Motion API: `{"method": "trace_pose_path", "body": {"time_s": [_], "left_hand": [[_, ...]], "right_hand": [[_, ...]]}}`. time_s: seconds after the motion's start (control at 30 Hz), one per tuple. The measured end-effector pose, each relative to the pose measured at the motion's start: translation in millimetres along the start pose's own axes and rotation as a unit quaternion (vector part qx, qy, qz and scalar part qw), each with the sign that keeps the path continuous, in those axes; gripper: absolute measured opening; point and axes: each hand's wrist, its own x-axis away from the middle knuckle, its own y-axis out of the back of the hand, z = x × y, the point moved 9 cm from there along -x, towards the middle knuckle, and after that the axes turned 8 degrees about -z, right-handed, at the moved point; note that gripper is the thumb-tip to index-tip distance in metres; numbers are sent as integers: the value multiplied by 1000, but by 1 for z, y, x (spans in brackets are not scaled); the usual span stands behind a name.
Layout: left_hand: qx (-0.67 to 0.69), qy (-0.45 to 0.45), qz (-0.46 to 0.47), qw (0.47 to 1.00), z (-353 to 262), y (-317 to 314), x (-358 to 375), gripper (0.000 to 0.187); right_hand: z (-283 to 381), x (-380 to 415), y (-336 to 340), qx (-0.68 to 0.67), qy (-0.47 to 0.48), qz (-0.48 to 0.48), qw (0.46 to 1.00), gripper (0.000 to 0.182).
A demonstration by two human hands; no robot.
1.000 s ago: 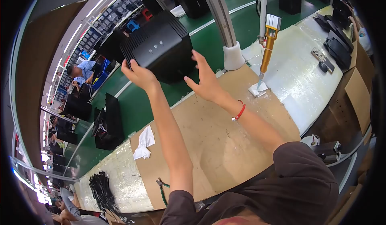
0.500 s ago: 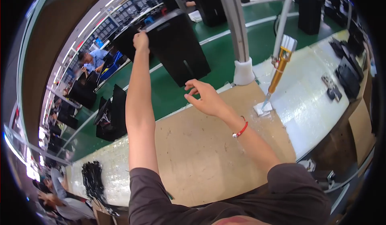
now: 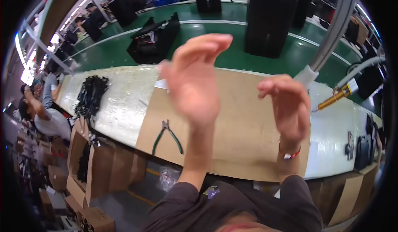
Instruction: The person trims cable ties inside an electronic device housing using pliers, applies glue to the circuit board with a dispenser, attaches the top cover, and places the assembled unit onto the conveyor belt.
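Note:
My left hand (image 3: 192,84) is raised above the cardboard sheet (image 3: 244,136), slightly blurred, fingers stretched out and holding nothing. To its right my right hand (image 3: 290,107), a red bracelet at the wrist, hovers with loosely bent fingers apart from the thumb and nothing in the grasp. Beyond both hands a black computer case (image 3: 269,22) stands upright on the green conveyor (image 3: 224,53), touched by neither. Green-handled cutters (image 3: 166,128) lie with handles spread on the cardboard, nearer to my left hand.
A gold screwdriver (image 3: 333,100) hangs at the right beside a metal post (image 3: 333,30). An opened black case (image 3: 151,41) lies on the conveyor. Black cables (image 3: 93,95) are heaped at the left, above a cardboard box (image 3: 101,165). Co-workers sit at the far side and left.
My left hand has let go of the black case's top edge and come back over the table. My right hand has drawn back too. The view has turned left, bringing the cutters into sight.

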Motion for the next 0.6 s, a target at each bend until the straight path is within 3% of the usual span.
{"method": "trace_pose_path", "body": {"time_s": [0.03, 0.13, 0.23, 0.6], "left_hand": [[66, 23, 48, 996, -17, -8, 1, 71], [183, 79, 161, 967, -54, -35, 11, 69], [239, 105, 216, 941, -68, -59, 25, 67], [286, 155, 205, 923, -44, -74, 49, 61]], "right_hand": [[15, 6, -18, -21, 21, 11, 999, 51], [45, 17, -57, -75, 60, 22, 995, 53], [63, 27, -72, -117, 119, 20, 986, 51], [60, 38, -50, -159, 240, -45, 956, 46]]}}
